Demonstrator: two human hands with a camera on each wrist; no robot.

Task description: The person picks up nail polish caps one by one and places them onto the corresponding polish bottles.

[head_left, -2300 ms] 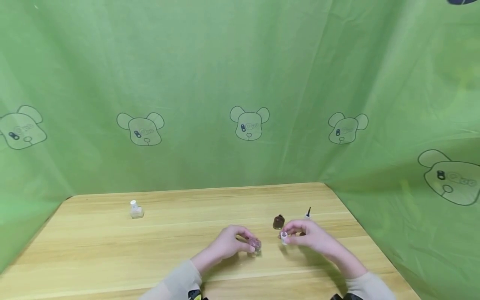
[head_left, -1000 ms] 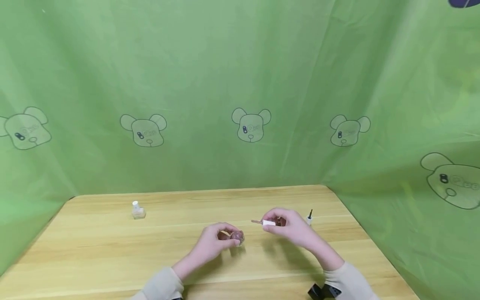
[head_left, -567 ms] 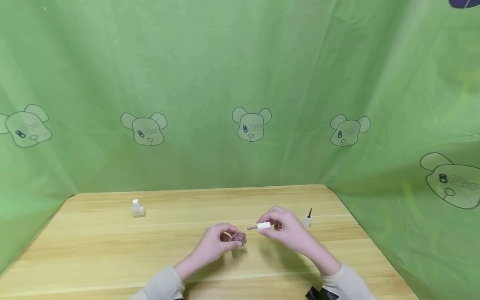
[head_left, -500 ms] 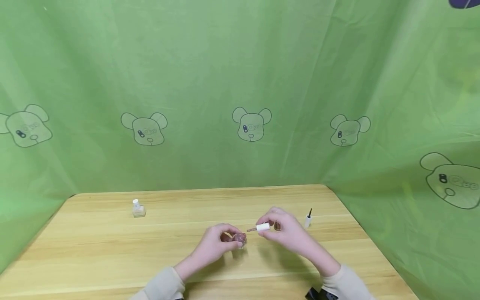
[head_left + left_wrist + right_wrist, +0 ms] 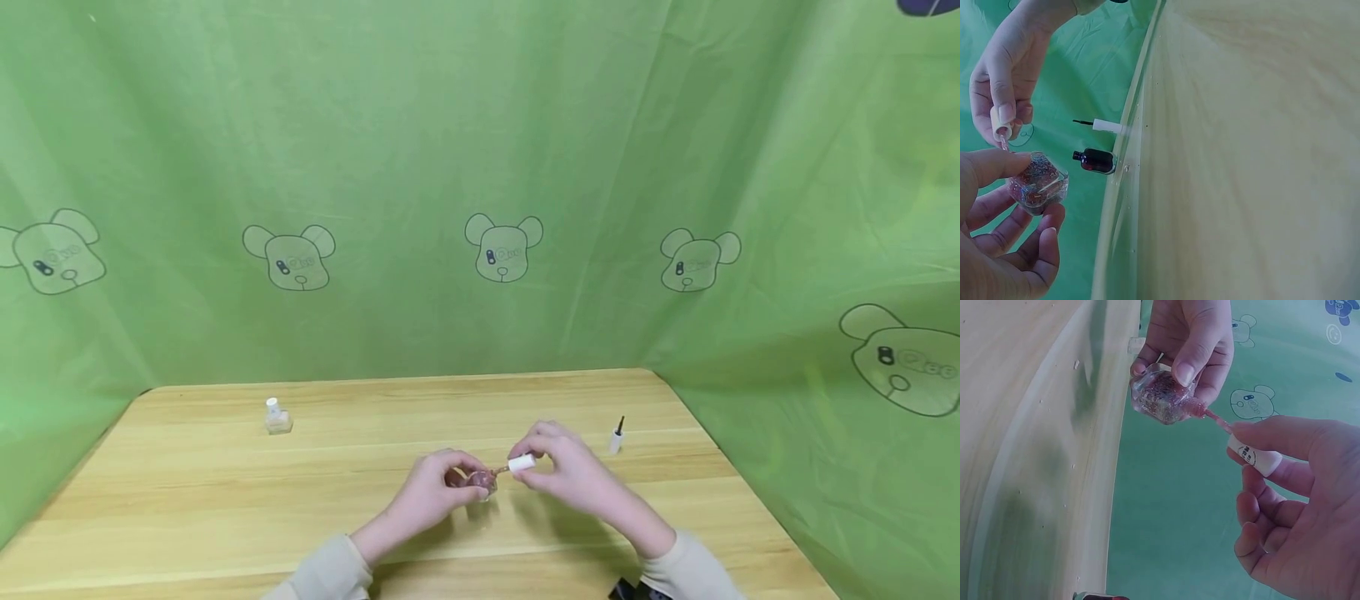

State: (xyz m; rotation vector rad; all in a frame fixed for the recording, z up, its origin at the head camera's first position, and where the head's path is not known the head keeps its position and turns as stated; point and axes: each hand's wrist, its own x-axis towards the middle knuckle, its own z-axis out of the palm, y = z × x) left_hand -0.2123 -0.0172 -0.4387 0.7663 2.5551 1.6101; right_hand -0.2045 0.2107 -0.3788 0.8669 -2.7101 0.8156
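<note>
My left hand (image 5: 426,497) grips a faceted glass nail polish bottle (image 5: 1163,397) with pink glitter in it. The bottle is tilted, its neck pointing toward the right hand. Between thumb and fingers, my right hand (image 5: 573,475) pinches a white nail polish brush cap (image 5: 1255,455). Its pink-coated brush (image 5: 1219,420) points at the bottle, the tip right at the mouth in the right wrist view. Both hands are above the wooden table (image 5: 225,500).
A clear bottle with a white cap (image 5: 278,421) stands at the back left. On the right, another white cap (image 5: 617,443) stands with its dark brush up. Near it is an uncapped dark bottle (image 5: 1097,160), hidden behind the right hand in the head view.
The right hand has turned the brush toward the bottle and moved left and down, bringing its tip to the mouth. The left hand has tilted the bottle and shifted slightly right during the last second.
</note>
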